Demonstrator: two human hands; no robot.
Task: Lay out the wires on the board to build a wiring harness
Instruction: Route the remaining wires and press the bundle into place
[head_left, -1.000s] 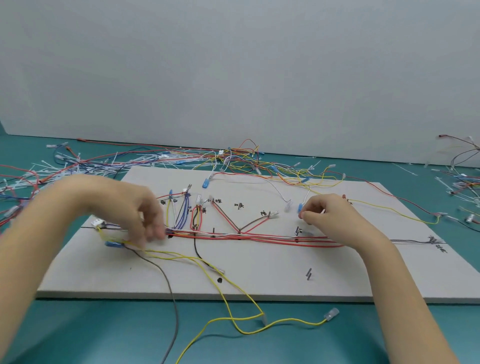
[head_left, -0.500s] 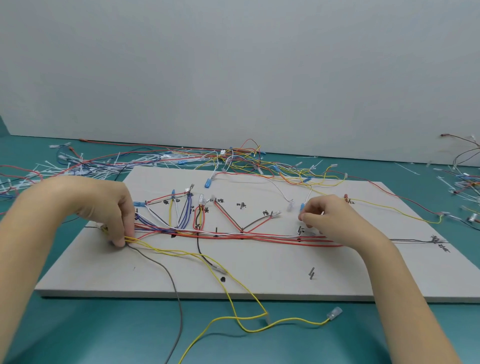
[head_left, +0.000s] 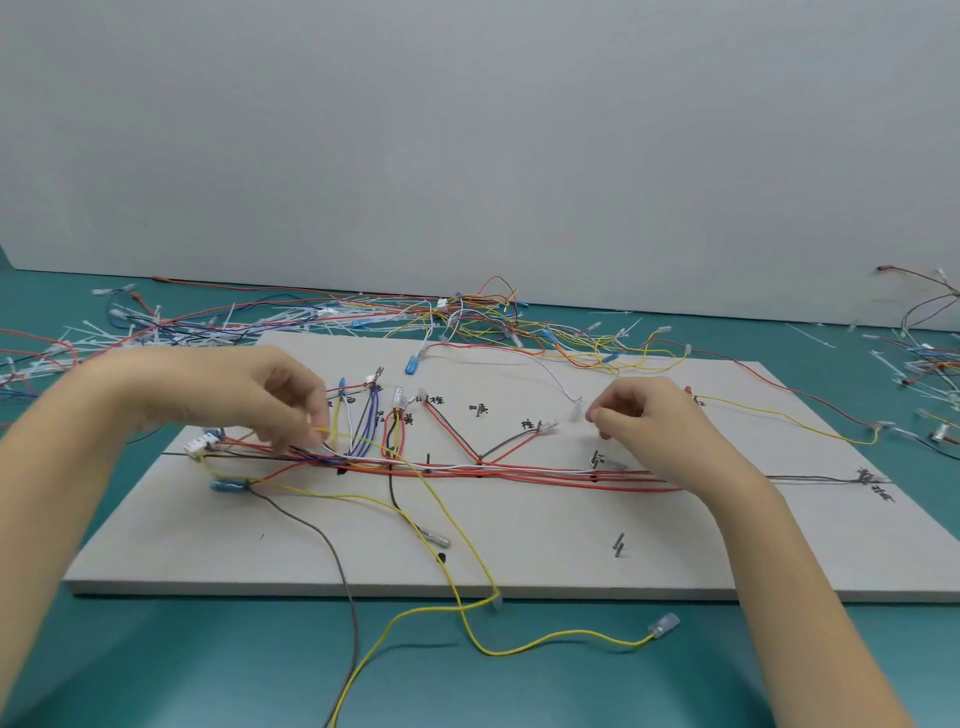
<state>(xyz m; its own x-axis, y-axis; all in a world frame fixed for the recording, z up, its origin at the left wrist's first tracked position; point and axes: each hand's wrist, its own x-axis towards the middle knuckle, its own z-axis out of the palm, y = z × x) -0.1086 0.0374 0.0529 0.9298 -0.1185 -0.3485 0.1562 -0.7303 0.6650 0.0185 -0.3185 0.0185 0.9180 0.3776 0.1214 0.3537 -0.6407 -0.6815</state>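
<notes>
- The left hand (head_left: 260, 400) hovers over the left part of the board (head_left: 519, 561), fingers curled, pinching a yellow wire (head_left: 470, 551) between its fingertips; the wire runs from the pinch down across the board and off the near edge.
- The right hand (head_left: 644, 421) is over the right-centre of the board with its fingers curled and tips drawn together just beside a clear terminal (head_left: 575, 412) on a white wire; whether it actually grips anything cannot be told.
- Between the two hands a bundle of red wires (head_left: 519, 470) lies along a drawn black line, with branches rising to handwritten marks; the marks are too small to read.
- A blue connector (head_left: 227, 486) lies on the board near the left forearm, and a grey wire (head_left: 345, 587) trails off the front edge.
- The board rests on a teal table (head_left: 156, 665), under a plain pale wall (head_left: 467, 130).
- A tangle of loose wires (head_left: 467, 322) and white cable ties (head_left: 208, 327) covers the table behind the board; individual pieces are hard to separate.
- More wires at the right are cut off by the frame.
</notes>
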